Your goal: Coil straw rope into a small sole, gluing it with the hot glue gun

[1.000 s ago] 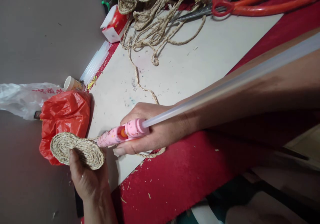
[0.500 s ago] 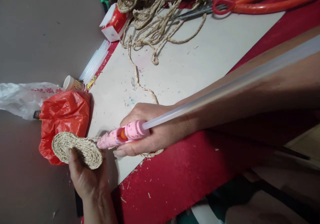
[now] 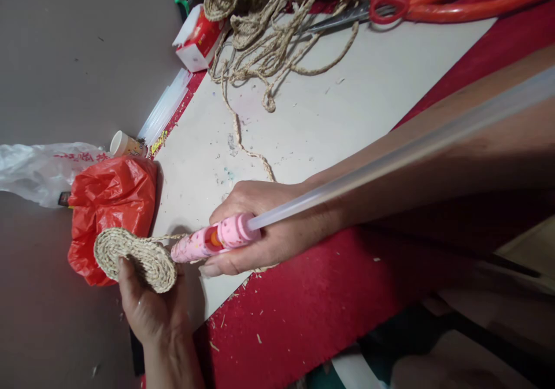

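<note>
My left hand (image 3: 151, 308) grips a coiled straw-rope sole (image 3: 134, 257), thumb on its upper face and fingers hidden beneath. In my right hand (image 3: 264, 227) is a pink glue gun (image 3: 217, 239) with a long clear glue stick (image 3: 390, 146) out of its back end. The gun's nozzle end is close to the sole's near edge; whether they touch I cannot tell. A braided straw cord (image 3: 237, 132) runs over the table to my right hand, and a stretch of it reaches from there to the sole.
A heap of braided cord (image 3: 277, 42) lies at the back, with red-handled scissors (image 3: 385, 8) beside it. On the left are a red plastic bag (image 3: 117, 192), a paper cup (image 3: 124, 144), several clear glue sticks (image 3: 167, 108) and a red-and-white box (image 3: 199, 39). Red cloth (image 3: 295, 302) covers the near side.
The glue gun and my right hand have shifted very slightly down. The sole has turned a little in my left hand, and the cord leading to it shows more plainly.
</note>
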Action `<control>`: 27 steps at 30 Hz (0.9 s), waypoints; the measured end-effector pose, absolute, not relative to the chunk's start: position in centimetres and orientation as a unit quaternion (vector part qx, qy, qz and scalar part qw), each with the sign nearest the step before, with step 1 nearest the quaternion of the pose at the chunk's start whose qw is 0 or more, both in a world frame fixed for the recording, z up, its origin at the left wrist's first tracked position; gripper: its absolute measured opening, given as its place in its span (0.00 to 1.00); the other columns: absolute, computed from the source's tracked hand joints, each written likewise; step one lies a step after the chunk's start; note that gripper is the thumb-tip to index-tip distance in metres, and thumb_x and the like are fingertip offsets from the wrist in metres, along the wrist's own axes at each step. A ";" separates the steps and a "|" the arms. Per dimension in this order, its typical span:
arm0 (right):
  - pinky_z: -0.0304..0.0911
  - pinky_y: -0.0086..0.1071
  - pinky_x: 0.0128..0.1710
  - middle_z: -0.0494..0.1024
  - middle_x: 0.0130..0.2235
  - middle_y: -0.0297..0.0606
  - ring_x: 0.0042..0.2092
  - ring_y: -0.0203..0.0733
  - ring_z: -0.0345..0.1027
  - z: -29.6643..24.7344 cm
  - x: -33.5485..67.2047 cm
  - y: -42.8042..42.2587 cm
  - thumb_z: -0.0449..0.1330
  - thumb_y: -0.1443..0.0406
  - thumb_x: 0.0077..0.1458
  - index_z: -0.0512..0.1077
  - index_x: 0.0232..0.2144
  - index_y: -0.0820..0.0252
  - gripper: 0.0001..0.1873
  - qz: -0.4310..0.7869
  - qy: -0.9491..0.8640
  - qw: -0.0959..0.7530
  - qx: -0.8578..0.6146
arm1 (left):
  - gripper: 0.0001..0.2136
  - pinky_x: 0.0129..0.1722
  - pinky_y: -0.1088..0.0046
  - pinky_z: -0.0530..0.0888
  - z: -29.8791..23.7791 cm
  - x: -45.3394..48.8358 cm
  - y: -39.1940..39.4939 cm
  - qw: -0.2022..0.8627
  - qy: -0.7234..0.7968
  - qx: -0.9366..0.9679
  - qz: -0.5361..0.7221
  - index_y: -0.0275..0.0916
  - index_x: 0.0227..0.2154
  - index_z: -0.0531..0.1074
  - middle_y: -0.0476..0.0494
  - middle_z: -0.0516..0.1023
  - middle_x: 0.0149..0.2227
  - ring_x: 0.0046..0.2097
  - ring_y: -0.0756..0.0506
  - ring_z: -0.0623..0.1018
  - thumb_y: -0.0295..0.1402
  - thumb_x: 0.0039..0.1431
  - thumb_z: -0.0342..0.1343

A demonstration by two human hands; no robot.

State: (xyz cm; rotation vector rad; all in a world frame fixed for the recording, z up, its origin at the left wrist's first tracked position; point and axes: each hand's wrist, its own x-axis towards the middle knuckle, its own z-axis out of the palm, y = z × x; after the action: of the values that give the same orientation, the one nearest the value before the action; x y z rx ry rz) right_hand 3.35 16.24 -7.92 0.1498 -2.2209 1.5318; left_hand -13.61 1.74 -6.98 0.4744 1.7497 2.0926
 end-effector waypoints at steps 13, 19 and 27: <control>0.50 0.20 0.20 0.62 0.18 0.27 0.19 0.24 0.53 -8.4 3.3 16.1 0.57 0.57 0.53 0.60 0.18 0.63 0.19 0.559 -0.796 0.226 0.060 | 0.13 0.45 0.69 0.72 -6.8 -13.5 1.9 0.180 0.630 0.156 0.739 0.42 0.37 0.75 0.46 0.78 0.38 0.46 0.44 0.75 0.43 0.55 0.53; 0.50 0.20 0.20 0.63 0.18 0.26 0.19 0.23 0.53 -8.7 3.2 16.0 0.59 0.57 0.52 0.61 0.18 0.64 0.19 0.568 -0.785 0.241 0.055 | 0.12 0.44 0.70 0.72 -6.7 -13.5 2.0 0.184 0.624 0.131 0.748 0.42 0.36 0.74 0.47 0.78 0.36 0.45 0.45 0.76 0.43 0.56 0.53; 0.51 0.21 0.23 0.61 0.17 0.26 0.19 0.23 0.51 -8.2 3.6 16.1 0.59 0.59 0.52 0.61 0.18 0.64 0.18 0.575 -0.790 0.206 0.051 | 0.13 0.46 0.67 0.72 -6.7 -13.3 2.0 0.184 0.637 0.131 0.737 0.43 0.35 0.74 0.48 0.78 0.35 0.44 0.44 0.76 0.45 0.55 0.53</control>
State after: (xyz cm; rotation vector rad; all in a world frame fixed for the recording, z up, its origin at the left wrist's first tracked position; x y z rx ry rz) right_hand 3.57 16.08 -8.21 0.1430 -2.2010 1.6034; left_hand -13.30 1.99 -6.71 0.3680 1.7969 2.0771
